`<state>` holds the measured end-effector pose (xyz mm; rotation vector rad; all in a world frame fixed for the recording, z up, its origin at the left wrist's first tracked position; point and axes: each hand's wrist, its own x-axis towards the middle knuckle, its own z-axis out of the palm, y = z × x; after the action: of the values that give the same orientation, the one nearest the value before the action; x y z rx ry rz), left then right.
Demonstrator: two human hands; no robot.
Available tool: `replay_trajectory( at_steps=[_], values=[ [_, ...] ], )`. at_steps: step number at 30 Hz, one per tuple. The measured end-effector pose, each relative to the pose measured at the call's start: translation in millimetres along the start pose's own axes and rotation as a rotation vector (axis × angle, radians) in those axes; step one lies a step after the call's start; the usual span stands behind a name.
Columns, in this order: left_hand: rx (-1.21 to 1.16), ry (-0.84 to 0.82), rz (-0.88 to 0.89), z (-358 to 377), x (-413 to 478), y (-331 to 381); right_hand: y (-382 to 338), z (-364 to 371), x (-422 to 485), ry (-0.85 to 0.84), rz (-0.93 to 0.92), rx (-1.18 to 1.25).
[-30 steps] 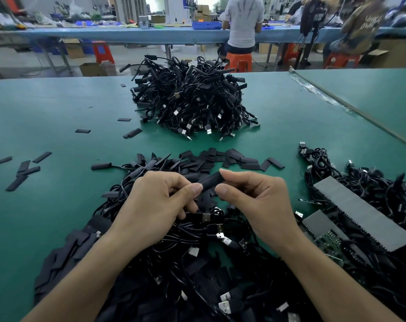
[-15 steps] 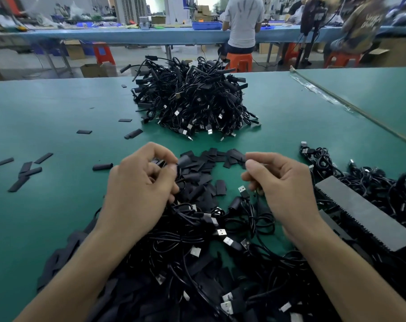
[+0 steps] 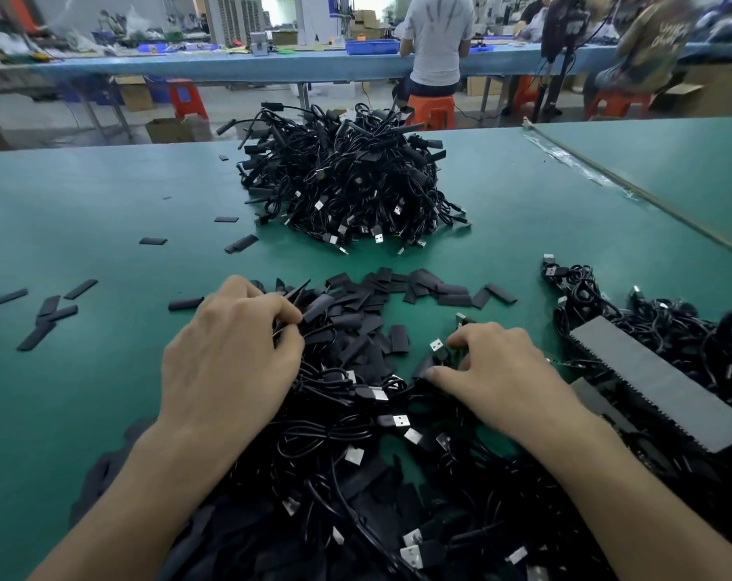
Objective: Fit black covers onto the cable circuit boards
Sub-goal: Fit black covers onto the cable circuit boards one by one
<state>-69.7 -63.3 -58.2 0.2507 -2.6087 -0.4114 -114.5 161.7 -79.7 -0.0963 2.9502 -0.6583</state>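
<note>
Loose black covers [image 3: 423,287] lie scattered in a band on the green table [image 3: 104,203], just beyond my hands. A tangle of black USB cables [image 3: 335,438] spreads under and between my forearms. My left hand [image 3: 230,354] lies knuckles up on the near edge of the covers, its curled fingers pinching into them; the fingertips are partly hidden. My right hand [image 3: 498,371] is lower and to the right, thumb and forefinger pinching a cable just behind its silver USB plug [image 3: 437,345].
A tall heap of black cables [image 3: 347,182] stands at the table's middle back. Grey foam strips [image 3: 658,379] lie on more cables at the right. A few stray covers [image 3: 45,312] lie at the left. Seated people work at a blue bench behind.
One second ago both hands held one cover together. They then parted, and both have now dropped onto the piles, the left on the covers, the right on a cable.
</note>
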Motion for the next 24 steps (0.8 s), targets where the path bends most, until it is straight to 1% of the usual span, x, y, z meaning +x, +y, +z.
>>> replay_trajectory(
  at_steps=[2, 5, 7, 8, 10, 12, 14, 15, 17, 22, 24],
  values=[
    [-0.029, 0.026, 0.055, 0, -1, 3, 2, 0, 1, 0.024, -0.023, 0.089],
    [-0.131, 0.028, 0.173, 1, -3, 10, 6, -2, 5, 0.154, -0.131, 0.255],
    [-0.256, -0.032, 0.22, 2, -5, 14, 4, -4, 5, 0.213, -0.21, 0.431],
    [-0.335, -0.076, 0.215, 3, -6, 16, 1, -6, 4, 0.213, -0.24, 0.554],
    [-0.479, -0.171, 0.188, 3, -10, 19, -3, -11, 2, 0.166, -0.303, 0.844],
    [-0.539, -0.243, 0.187, 3, -12, 22, -10, -16, -2, 0.09, -0.371, 1.094],
    [-0.578, -0.29, 0.189, 1, -14, 23, -15, -17, -6, -0.022, -0.426, 1.289],
    [-0.613, -0.313, 0.185, 0, -14, 24, -17, -17, -8, -0.067, -0.448, 1.344],
    [-0.699, -0.356, 0.182, 0, -13, 24, -19, -15, -9, -0.094, -0.476, 1.361],
    [-0.914, -0.484, 0.154, -1, -11, 24, -19, -6, -7, 0.014, -0.482, 1.276],
    [-0.922, -0.485, 0.118, 0, -10, 23, -19, -5, -7, -0.022, -0.518, 1.264]
  ],
)
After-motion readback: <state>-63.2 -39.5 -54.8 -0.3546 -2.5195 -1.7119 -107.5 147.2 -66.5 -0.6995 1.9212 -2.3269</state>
